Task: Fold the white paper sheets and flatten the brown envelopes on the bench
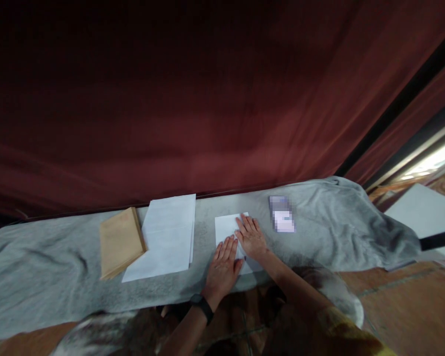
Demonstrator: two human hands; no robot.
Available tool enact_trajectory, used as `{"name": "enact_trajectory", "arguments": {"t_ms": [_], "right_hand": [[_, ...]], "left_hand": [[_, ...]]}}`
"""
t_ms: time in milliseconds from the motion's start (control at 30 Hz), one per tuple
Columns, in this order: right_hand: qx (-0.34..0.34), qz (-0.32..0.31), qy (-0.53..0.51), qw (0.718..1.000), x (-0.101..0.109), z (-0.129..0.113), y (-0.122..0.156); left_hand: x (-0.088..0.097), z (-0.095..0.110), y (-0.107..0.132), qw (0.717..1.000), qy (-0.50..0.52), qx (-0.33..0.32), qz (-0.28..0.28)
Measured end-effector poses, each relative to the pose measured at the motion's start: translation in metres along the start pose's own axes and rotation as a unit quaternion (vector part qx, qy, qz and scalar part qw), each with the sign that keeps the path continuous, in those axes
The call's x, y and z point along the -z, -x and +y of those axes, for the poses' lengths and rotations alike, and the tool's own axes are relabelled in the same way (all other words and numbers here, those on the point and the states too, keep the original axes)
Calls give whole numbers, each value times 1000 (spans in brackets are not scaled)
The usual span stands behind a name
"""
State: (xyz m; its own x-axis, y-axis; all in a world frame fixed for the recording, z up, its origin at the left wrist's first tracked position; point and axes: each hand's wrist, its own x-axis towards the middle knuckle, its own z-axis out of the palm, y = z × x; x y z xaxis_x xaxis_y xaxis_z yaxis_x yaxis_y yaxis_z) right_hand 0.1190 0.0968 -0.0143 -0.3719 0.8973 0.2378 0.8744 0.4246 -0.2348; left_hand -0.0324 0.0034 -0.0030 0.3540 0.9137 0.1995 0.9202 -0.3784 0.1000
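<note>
The left hand (222,267) and right hand (252,238) rest flat, fingers extended and grasping nothing, on the paper (224,226) directly beneath them. Left of the fingers lie white sheets (168,238), overlapped by a brown stack (120,242); right, a pixelated item (282,215). Grey cloth (48,262) underlies all.

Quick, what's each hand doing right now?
Left hand: open, laid flat on the small white paper.
Right hand: open, flat on that same paper.

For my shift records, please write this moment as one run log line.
left hand: resting on white paper; right hand: resting on same paper; leftward: white sheets, brown stack; rightward: pixelated item; underneath: grey cloth
</note>
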Motion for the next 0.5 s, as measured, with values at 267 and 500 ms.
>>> {"name": "enact_trajectory", "arguments": {"t_ms": [267,500], "right_hand": [[18,-87,-17,996,12,15,-1],[19,-147,-37,988,19,24,-6]], "left_hand": [[-5,2,0,1000,0,26,-5],[-3,3,2,999,-4,37,2]]}}
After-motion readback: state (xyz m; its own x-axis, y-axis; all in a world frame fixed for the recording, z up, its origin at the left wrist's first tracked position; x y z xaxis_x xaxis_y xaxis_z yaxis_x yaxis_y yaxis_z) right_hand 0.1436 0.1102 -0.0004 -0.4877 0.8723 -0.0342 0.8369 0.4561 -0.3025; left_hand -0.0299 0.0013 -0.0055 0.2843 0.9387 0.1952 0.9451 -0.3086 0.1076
